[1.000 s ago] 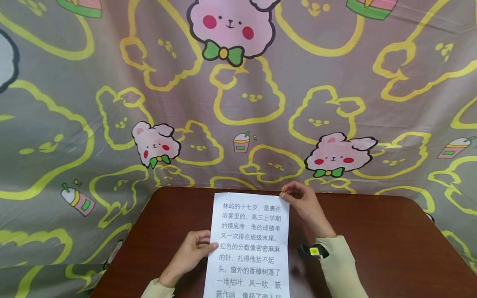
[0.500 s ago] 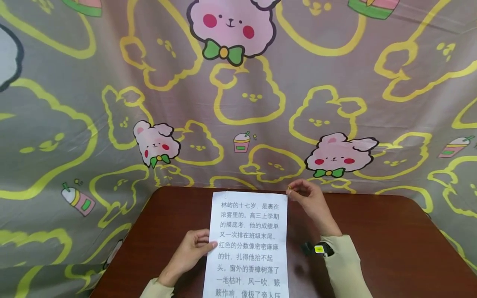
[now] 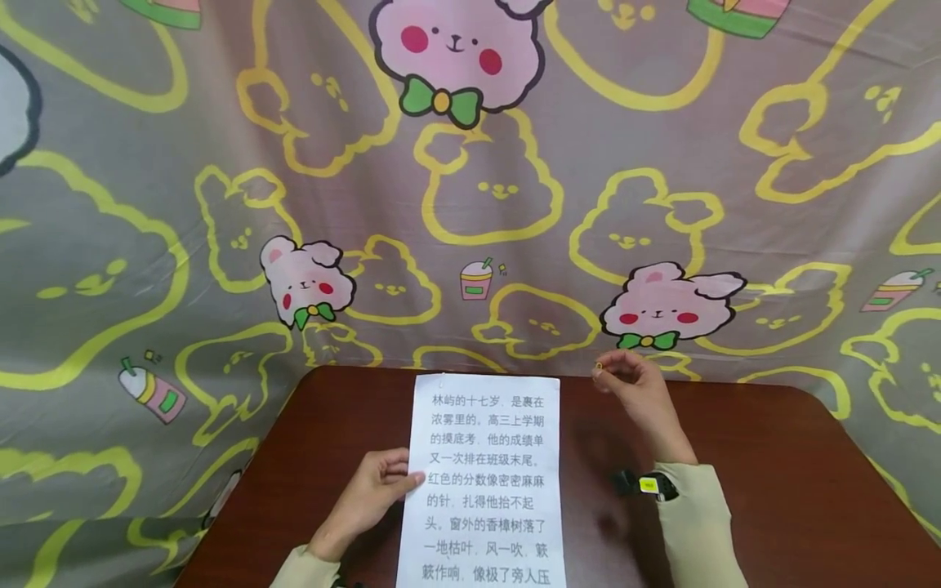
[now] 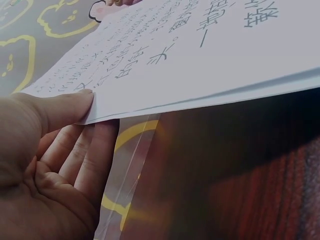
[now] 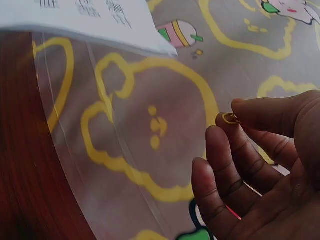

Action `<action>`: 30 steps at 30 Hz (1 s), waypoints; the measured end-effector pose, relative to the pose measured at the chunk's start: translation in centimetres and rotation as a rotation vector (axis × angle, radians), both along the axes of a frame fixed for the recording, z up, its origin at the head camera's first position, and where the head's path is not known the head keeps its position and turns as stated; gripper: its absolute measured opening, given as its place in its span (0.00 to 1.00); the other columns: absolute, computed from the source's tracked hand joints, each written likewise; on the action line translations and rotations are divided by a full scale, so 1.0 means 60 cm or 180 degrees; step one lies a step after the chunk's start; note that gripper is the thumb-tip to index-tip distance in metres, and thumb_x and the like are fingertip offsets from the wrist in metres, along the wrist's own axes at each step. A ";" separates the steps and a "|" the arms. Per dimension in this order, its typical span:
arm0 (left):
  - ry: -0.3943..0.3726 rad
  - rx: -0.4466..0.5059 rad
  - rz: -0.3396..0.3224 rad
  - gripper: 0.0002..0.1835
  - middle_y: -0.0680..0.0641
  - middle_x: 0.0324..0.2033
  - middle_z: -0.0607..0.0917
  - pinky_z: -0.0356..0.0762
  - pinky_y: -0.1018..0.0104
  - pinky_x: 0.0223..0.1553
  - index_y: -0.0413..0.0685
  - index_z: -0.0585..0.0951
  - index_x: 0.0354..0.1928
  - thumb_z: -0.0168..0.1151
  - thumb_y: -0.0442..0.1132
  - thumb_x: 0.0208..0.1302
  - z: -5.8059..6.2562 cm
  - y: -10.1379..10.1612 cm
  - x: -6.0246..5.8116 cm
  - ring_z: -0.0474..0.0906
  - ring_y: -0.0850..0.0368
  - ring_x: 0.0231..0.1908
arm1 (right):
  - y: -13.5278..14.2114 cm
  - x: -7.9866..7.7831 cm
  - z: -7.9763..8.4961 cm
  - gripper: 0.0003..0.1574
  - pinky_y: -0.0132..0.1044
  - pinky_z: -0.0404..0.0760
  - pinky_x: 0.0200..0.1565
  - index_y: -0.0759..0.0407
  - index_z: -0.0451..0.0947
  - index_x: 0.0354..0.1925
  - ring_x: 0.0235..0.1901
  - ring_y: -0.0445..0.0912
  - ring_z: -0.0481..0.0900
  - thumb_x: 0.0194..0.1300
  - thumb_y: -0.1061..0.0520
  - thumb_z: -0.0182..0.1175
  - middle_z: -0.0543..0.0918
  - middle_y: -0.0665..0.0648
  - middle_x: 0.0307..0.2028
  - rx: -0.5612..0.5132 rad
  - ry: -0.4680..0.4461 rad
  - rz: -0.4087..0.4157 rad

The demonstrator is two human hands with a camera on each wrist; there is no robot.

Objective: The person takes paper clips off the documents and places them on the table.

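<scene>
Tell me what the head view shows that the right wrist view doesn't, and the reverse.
Only the head view: the left hand pinching the edge of the printed paper, pale sleeves, a wrist device.
Only the right wrist view: the palm of the right hand.
Both: that hand pinching a small yellow loop, the paper, patterned cloth, dark table.

dark reddish-brown table (image 3: 764, 474), grey hanging cloth (image 3: 581, 139) behind it, printed rabbits (image 3: 669, 306), drink cups (image 3: 476, 282), yellow outlines (image 3: 647, 100)
</scene>
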State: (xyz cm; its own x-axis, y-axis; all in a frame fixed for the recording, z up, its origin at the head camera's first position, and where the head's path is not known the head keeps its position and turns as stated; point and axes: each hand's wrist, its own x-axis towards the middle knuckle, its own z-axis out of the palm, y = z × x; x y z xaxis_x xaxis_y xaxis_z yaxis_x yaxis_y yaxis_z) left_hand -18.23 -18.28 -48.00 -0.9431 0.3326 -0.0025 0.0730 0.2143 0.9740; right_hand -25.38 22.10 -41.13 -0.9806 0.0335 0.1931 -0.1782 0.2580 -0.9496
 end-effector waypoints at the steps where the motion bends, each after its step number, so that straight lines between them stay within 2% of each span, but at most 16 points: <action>1: -0.0002 0.0006 -0.0002 0.18 0.31 0.41 0.87 0.84 0.67 0.36 0.31 0.78 0.53 0.63 0.34 0.64 0.000 0.000 0.000 0.88 0.56 0.35 | 0.005 -0.001 -0.001 0.21 0.30 0.83 0.40 0.68 0.74 0.48 0.32 0.40 0.83 0.65 0.55 0.64 0.82 0.44 0.31 0.0018 0.0021 -0.0025; 6: -0.0011 0.0018 -0.0012 0.19 0.31 0.41 0.86 0.84 0.67 0.36 0.31 0.77 0.54 0.63 0.34 0.64 0.000 -0.002 0.001 0.88 0.55 0.35 | 0.026 -0.002 -0.006 0.16 0.30 0.83 0.37 0.70 0.75 0.46 0.29 0.42 0.83 0.64 0.59 0.64 0.84 0.46 0.30 0.0046 0.0204 -0.0153; 11: -0.0009 0.0018 0.0011 0.19 0.32 0.42 0.87 0.84 0.67 0.35 0.31 0.78 0.54 0.63 0.34 0.64 -0.004 -0.005 0.000 0.88 0.55 0.35 | 0.040 -0.002 -0.014 0.16 0.31 0.82 0.34 0.71 0.75 0.43 0.28 0.41 0.82 0.64 0.59 0.64 0.82 0.41 0.27 0.0193 0.0260 -0.0111; 13: -0.0005 0.0007 0.0019 0.19 0.32 0.42 0.87 0.84 0.67 0.35 0.32 0.78 0.54 0.63 0.34 0.64 -0.005 -0.006 0.000 0.88 0.55 0.35 | 0.044 -0.003 -0.017 0.15 0.31 0.81 0.32 0.70 0.76 0.42 0.28 0.41 0.82 0.64 0.58 0.65 0.82 0.41 0.27 0.0288 0.0243 -0.0091; 15: 0.0000 -0.0003 0.0027 0.19 0.32 0.42 0.87 0.84 0.67 0.35 0.32 0.78 0.54 0.63 0.34 0.64 -0.006 -0.007 -0.001 0.88 0.55 0.35 | 0.048 -0.002 -0.019 0.14 0.31 0.80 0.31 0.68 0.77 0.41 0.27 0.42 0.82 0.64 0.57 0.65 0.83 0.44 0.27 0.0427 0.0194 -0.0074; 19: -0.0006 -0.0017 0.0055 0.19 0.32 0.42 0.87 0.84 0.67 0.35 0.32 0.78 0.54 0.64 0.34 0.64 -0.004 -0.008 -0.001 0.88 0.55 0.35 | 0.053 -0.002 -0.021 0.12 0.32 0.81 0.32 0.65 0.78 0.41 0.29 0.43 0.82 0.65 0.57 0.64 0.85 0.57 0.31 0.0755 0.0060 -0.0016; 22: 0.0012 -0.0011 0.0053 0.19 0.32 0.42 0.87 0.84 0.67 0.35 0.32 0.78 0.54 0.63 0.34 0.64 -0.003 -0.009 -0.002 0.88 0.55 0.35 | 0.055 0.000 -0.023 0.12 0.33 0.81 0.33 0.65 0.78 0.42 0.31 0.47 0.83 0.65 0.57 0.63 0.85 0.63 0.35 0.0874 -0.0088 0.0055; 26: 0.0022 -0.0021 0.0056 0.19 0.32 0.41 0.87 0.84 0.67 0.35 0.32 0.78 0.54 0.64 0.34 0.63 -0.003 -0.010 -0.003 0.88 0.56 0.35 | 0.058 -0.002 -0.029 0.14 0.32 0.81 0.34 0.66 0.77 0.43 0.33 0.48 0.82 0.65 0.56 0.63 0.84 0.64 0.36 0.0858 -0.0238 0.0179; 30: 0.0008 -0.0019 0.0058 0.19 0.31 0.41 0.87 0.84 0.67 0.35 0.32 0.78 0.53 0.64 0.35 0.63 -0.003 -0.010 -0.002 0.88 0.56 0.34 | 0.059 -0.007 -0.037 0.13 0.33 0.81 0.33 0.67 0.76 0.42 0.33 0.49 0.82 0.66 0.57 0.62 0.84 0.64 0.35 0.0849 -0.0265 0.0200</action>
